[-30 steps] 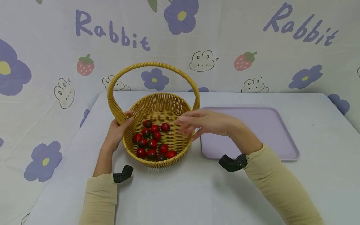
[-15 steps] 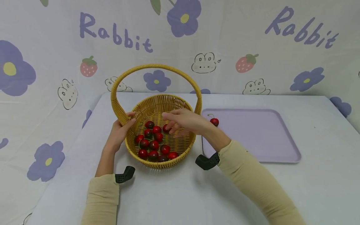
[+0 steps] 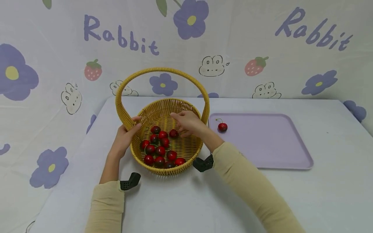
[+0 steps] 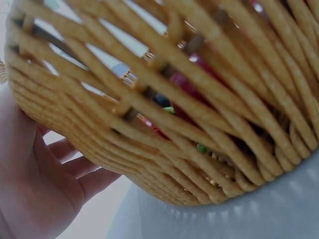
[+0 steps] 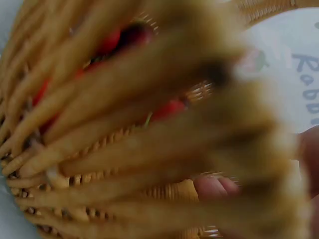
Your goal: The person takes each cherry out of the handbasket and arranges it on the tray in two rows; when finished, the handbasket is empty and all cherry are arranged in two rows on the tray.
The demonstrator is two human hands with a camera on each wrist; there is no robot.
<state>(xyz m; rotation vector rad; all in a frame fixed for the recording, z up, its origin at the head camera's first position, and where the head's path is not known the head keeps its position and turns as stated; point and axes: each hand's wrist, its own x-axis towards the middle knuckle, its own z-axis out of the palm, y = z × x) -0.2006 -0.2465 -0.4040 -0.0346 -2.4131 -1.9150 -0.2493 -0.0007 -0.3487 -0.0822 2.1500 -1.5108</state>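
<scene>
A yellow woven basket [image 3: 167, 171] with a tall arched handle stands on the table, several dark red cherries [image 3: 160, 150] lying mostly in its near left part. My left hand [image 3: 123, 139] holds the basket's left rim at the foot of the handle. Over the right rim reaches my right hand [image 3: 190, 124], its fingers loosely bent inside the basket above the woven bottom, close to one cherry [image 3: 174, 133] set apart from the others. Through the blurred wicker in the right wrist view, some fingertips [image 5: 212, 188] show. One cherry with a stem [image 3: 222, 127] lies on the lilac tray [image 3: 262, 165].
The tray lies flat just right of the basket on the white table [image 3: 175, 207]. Behind the table hangs a white cloth [image 3: 233, 38] printed with flowers, rabbits and strawberries. The basket's handle [image 3: 160, 69] arches above both hands.
My right hand has moved left from the basket's right rim into the basket, and the cherry at the tray's left has come into view from behind the forearm. The left hand keeps its hold.
</scene>
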